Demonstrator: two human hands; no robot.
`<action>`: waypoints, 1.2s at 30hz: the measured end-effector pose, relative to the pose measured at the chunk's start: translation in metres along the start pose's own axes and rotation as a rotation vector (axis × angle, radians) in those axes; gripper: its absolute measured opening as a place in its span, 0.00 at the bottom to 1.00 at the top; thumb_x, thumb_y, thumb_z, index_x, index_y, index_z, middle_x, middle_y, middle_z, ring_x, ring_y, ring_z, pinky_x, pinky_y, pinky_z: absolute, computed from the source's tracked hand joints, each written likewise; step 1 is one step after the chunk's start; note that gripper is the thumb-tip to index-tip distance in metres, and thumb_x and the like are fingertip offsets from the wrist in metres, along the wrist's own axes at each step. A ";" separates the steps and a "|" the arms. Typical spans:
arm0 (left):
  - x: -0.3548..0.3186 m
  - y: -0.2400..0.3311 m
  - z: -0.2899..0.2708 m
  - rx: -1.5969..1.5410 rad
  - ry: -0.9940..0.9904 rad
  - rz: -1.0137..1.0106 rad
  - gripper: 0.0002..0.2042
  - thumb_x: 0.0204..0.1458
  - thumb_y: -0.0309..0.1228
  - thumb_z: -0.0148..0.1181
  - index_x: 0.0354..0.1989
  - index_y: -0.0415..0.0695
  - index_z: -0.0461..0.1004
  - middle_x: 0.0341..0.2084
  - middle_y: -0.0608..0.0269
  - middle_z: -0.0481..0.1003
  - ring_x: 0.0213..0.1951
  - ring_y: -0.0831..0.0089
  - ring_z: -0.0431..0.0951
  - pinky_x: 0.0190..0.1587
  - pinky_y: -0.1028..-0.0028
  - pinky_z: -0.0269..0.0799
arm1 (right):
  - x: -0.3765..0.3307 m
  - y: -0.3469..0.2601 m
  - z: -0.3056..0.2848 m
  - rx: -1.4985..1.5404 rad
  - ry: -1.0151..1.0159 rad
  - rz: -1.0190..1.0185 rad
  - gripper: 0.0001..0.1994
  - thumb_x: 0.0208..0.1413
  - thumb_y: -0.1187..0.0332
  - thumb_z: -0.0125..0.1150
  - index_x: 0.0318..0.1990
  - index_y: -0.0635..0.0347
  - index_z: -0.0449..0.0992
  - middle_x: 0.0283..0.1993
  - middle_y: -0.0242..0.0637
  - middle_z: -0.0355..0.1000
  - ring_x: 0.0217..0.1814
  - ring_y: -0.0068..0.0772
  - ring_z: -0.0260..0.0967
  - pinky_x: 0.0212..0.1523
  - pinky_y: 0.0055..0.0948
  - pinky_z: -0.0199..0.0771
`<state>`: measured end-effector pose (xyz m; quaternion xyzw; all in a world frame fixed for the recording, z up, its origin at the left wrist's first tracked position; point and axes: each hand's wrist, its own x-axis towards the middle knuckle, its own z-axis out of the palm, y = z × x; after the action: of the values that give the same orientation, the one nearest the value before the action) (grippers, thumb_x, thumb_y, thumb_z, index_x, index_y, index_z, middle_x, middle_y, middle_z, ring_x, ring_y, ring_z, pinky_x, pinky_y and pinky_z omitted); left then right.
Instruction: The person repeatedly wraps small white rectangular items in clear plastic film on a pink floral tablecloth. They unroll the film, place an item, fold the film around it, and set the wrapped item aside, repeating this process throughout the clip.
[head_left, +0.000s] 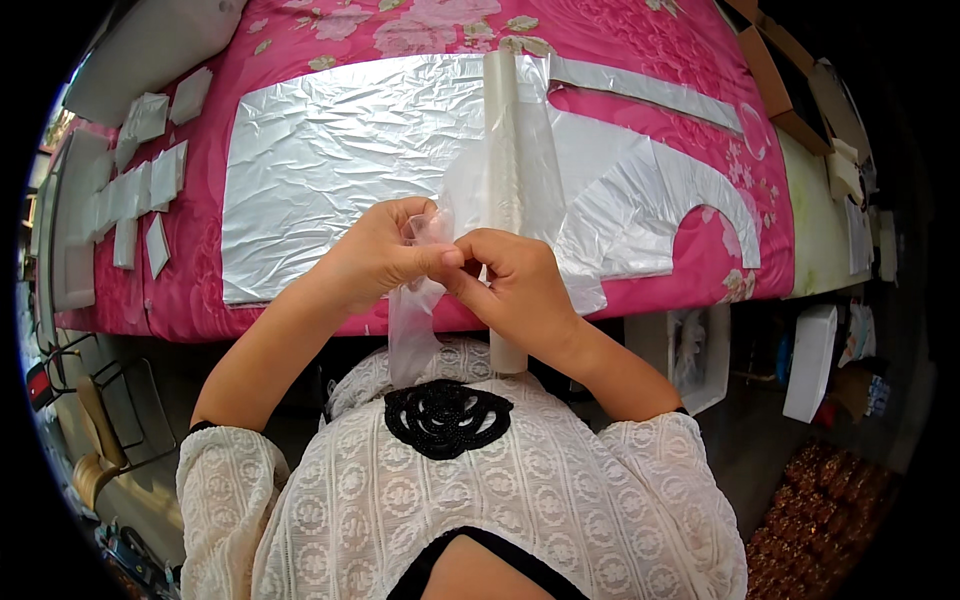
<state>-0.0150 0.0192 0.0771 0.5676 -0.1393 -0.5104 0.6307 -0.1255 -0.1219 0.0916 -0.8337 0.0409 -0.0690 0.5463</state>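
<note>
Above the near edge of the bed-like surface, my left hand (pixel 388 252) and my right hand (pixel 518 285) meet, thumbs and fingertips closed on a piece of thin clear plastic film (pixel 412 325). Part of the film hangs down toward my shirt. Just right of the film lies a long roll of clear plastic (pixel 503 150), running from the far side to my lap, partly behind my right hand. Under the roll spreads a wrinkled silvery sheet (pixel 330 150). To its right, pleated silvery plastic (pixel 650 190) has a curved cut-out and a long strip.
Pink floral cloth (pixel 190 290) covers the work surface. Several small white folded packets (pixel 165 180) lie at the left. Open cardboard boxes (pixel 785 90) stand at the far right, and a white bin (pixel 712 365) sits below the front edge. A chair (pixel 100 455) is at lower left.
</note>
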 end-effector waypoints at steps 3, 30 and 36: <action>-0.004 0.004 -0.007 -0.078 -0.008 -0.018 0.14 0.43 0.35 0.69 0.31 0.43 0.70 0.21 0.74 0.68 0.19 0.89 0.61 0.19 0.85 0.54 | -0.007 0.014 -0.014 0.115 -0.027 0.088 0.07 0.48 0.69 0.64 0.28 0.64 0.75 0.23 0.34 0.71 0.23 0.20 0.65 0.25 0.21 0.65; -0.026 0.018 -0.162 0.436 0.304 -0.154 0.10 0.49 0.31 0.62 0.37 0.42 0.73 0.22 0.72 0.69 0.22 0.84 0.67 0.24 0.81 0.65 | -0.072 0.039 -0.017 -0.191 -0.222 0.523 0.23 0.44 0.50 0.64 0.32 0.65 0.76 0.23 0.41 0.73 0.25 0.38 0.72 0.29 0.32 0.70; -0.031 0.015 -0.185 0.527 0.398 -0.146 0.11 0.46 0.26 0.62 0.38 0.40 0.72 0.23 0.69 0.71 0.24 0.81 0.70 0.27 0.80 0.67 | -0.073 0.039 -0.036 -0.174 -0.237 0.649 0.18 0.45 0.59 0.64 0.36 0.66 0.76 0.26 0.38 0.74 0.25 0.27 0.70 0.29 0.26 0.69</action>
<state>0.1185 0.1477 0.0435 0.8081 -0.0995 -0.3799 0.4391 -0.2031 -0.1597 0.0650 -0.8230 0.2457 0.2092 0.4675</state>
